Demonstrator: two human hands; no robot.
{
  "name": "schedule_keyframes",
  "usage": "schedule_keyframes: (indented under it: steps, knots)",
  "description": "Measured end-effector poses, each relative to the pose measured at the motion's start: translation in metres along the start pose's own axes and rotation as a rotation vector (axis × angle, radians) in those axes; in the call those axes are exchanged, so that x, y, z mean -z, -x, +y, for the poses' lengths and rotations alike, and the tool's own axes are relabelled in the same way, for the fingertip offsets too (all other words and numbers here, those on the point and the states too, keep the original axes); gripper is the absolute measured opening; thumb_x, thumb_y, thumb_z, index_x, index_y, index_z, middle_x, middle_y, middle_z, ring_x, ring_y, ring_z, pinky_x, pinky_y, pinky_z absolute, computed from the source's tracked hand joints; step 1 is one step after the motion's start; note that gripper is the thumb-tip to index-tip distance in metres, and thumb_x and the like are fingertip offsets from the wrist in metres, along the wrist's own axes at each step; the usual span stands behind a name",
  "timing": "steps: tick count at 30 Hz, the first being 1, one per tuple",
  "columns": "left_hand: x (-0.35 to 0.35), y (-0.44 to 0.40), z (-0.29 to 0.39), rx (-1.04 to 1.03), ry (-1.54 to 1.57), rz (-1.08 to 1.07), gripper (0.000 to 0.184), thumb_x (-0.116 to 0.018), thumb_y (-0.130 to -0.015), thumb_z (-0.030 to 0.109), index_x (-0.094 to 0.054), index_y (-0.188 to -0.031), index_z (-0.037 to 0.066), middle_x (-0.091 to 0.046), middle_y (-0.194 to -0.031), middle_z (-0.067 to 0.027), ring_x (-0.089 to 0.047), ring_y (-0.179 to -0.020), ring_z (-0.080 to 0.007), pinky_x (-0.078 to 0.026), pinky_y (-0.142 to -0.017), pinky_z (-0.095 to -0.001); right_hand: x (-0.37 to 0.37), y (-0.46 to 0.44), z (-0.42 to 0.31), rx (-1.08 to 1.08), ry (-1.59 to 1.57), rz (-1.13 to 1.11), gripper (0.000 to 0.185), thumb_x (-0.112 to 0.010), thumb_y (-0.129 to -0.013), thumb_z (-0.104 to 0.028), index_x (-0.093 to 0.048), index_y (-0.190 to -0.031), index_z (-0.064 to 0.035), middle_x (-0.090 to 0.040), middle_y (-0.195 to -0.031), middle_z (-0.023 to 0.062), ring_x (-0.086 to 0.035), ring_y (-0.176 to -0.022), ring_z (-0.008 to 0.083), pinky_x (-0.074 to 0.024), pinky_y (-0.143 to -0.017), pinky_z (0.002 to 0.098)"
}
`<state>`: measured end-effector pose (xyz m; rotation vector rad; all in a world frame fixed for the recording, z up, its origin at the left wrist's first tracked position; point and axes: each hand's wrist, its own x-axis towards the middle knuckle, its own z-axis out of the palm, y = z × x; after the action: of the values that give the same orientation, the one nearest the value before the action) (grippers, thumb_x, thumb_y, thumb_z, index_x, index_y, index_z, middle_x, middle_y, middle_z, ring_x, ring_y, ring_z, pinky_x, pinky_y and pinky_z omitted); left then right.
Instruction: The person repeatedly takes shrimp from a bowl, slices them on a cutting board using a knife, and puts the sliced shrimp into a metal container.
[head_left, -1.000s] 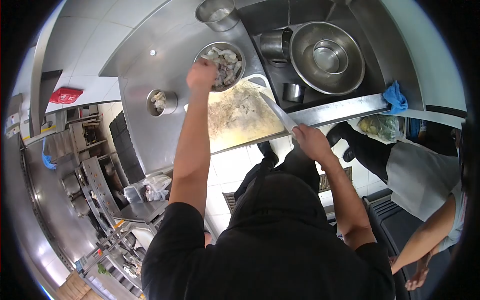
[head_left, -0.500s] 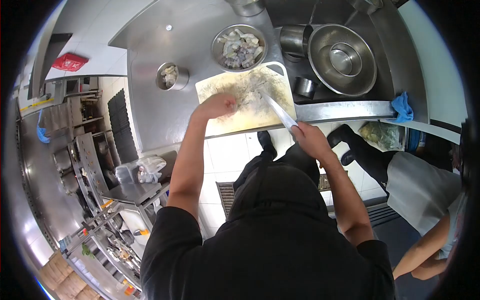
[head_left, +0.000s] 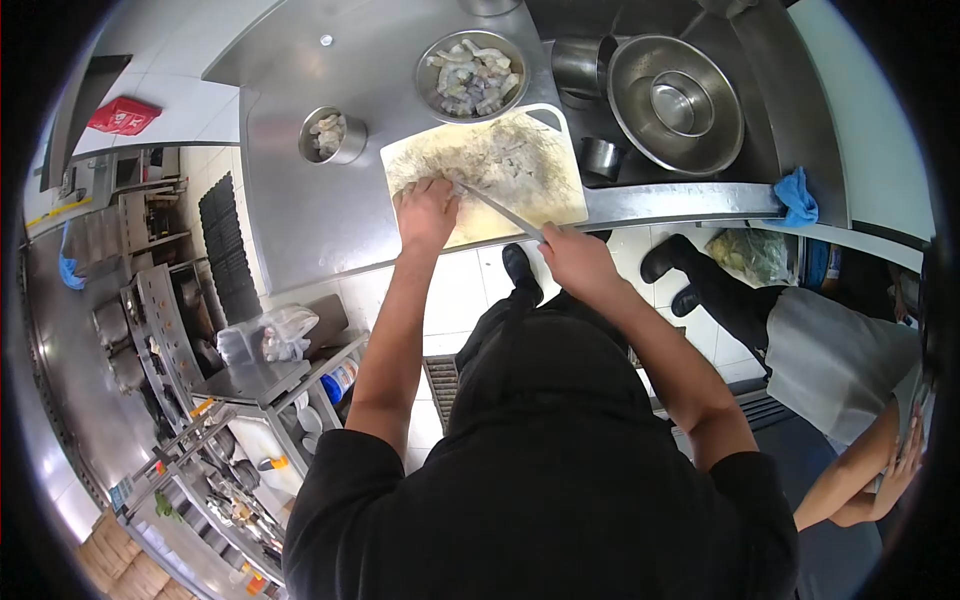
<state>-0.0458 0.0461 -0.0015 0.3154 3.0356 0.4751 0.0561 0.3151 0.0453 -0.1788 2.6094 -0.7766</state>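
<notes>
Head view: from my remote station I log the knife (head_left: 506, 214) over the cutting board's (head_left: 545, 190) six o'clock part, long axis four-to-ten, tip toward ten. Right hand (head_left: 582, 265) closed round its handle. Left hand (head_left: 427, 213) at the board's eight, fingers bent; I cannot tell whether they grip anything. Steel bowl (head_left: 427, 92) at twelve.

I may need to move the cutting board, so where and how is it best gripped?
Probably by the slotted handle at the far right corner of the cutting board, from the sink side; its opening looks suited to hooking through.
</notes>
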Motion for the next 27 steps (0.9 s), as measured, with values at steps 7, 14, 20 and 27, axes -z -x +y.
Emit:
schedule_keyframes:
  steps: [7, 14, 20, 27]
  knots:
    - [-0.008, 0.007, 0.000, 0.130, 0.083, 0.086, 0.024, -0.085, -0.081, 0.023, -0.074, -0.101, 0.016, -0.073, -0.099, -0.0013, -0.067, -0.103, -0.0250, -0.042, -0.101, -0.0462, 0.004, -0.018, -0.015, 0.087, 0.184, 0.042, 0.015, -0.057, -0.100, -0.015, -0.060, -0.111, -0.0033, -0.068, -0.095, 0.0178, -0.074, -0.088, 0.0359, -0.0585, -0.076, 0.0473]
    - [-0.012, 0.007, -0.001, 0.068, 0.055, 0.145, 0.020, -0.084, -0.082, 0.022, -0.074, -0.098, 0.017, -0.072, -0.095, -0.0002, -0.067, -0.100, -0.0244, -0.042, -0.101, -0.0453, 0.022, -0.018, -0.033, 0.065, 0.284, 0.032, 0.017, -0.058, -0.093, -0.008, -0.061, -0.109, -0.0021, -0.068, -0.100, 0.0187, -0.075, -0.088, 0.0357, -0.0609, -0.076, 0.0450]
    - [-0.011, 0.007, 0.002, 0.095, 0.055, 0.142, 0.018, -0.083, -0.082, 0.022, -0.075, -0.098, 0.017, -0.073, -0.098, -0.0005, -0.066, -0.103, -0.0251, -0.041, -0.102, -0.0470, 0.035, -0.022, -0.040, 0.068, 0.368, -0.027, 0.019, -0.060, -0.094, -0.008, -0.064, -0.111, -0.0011, -0.070, -0.103, 0.0183, -0.075, -0.092, 0.0320, -0.0624, -0.076, 0.0398]
    - [-0.013, 0.006, -0.003, 0.093, 0.031, 0.140, 0.019, -0.083, -0.082, 0.021, -0.076, -0.099, 0.017, -0.074, -0.103, -0.0005, -0.066, -0.105, -0.0257, -0.038, -0.107, -0.0474, 0.017, -0.045, -0.029, 0.059, 0.307, -0.098, 0.018, -0.057, -0.095, -0.008, -0.062, -0.112, -0.0011, -0.071, -0.102, 0.0188, -0.076, -0.093, 0.0332, -0.0626, -0.077, 0.0416]
